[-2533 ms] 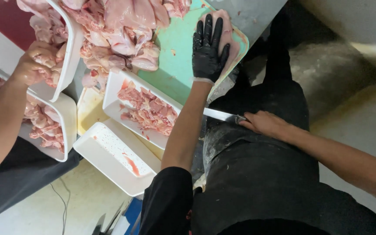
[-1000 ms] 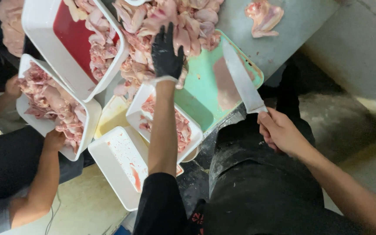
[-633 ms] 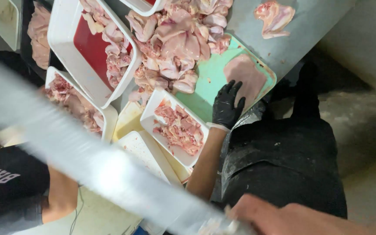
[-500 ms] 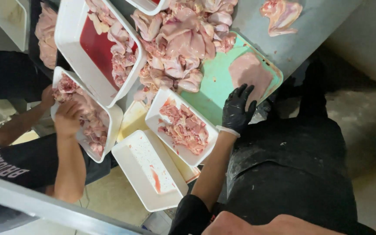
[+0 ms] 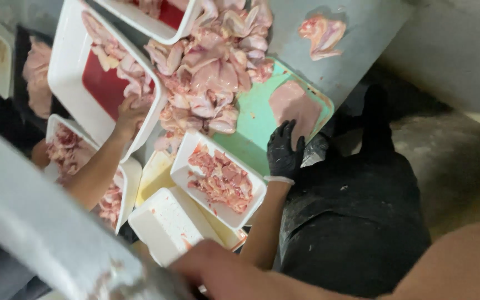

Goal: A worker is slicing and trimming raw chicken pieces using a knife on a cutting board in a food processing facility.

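My left hand (image 5: 284, 153), in a black glove, lies flat with fingers spread on the green cutting board (image 5: 251, 119), its fingertips at the edge of a flat pale chicken piece (image 5: 294, 104). My right hand (image 5: 218, 272) is close under the camera at the bottom, closed on the handle of a knife. The knife's broad blade (image 5: 40, 228) runs blurred across the lower left and hides part of the trays there.
A pile of raw chicken (image 5: 212, 72) lies left of the board. Below it are a white tray of cut meat (image 5: 193, 145) and a nearly empty one (image 5: 162, 222). Another person's hand (image 5: 130, 114) reaches to a large red-lined tray (image 5: 62, 66). One chicken piece (image 5: 323, 33) rests on the metal table.
The knife in my right hand stays raised close to the camera. My gloved hand remains on the board by the flat piece. The other person's hand moved from the lower tray to the large tray.
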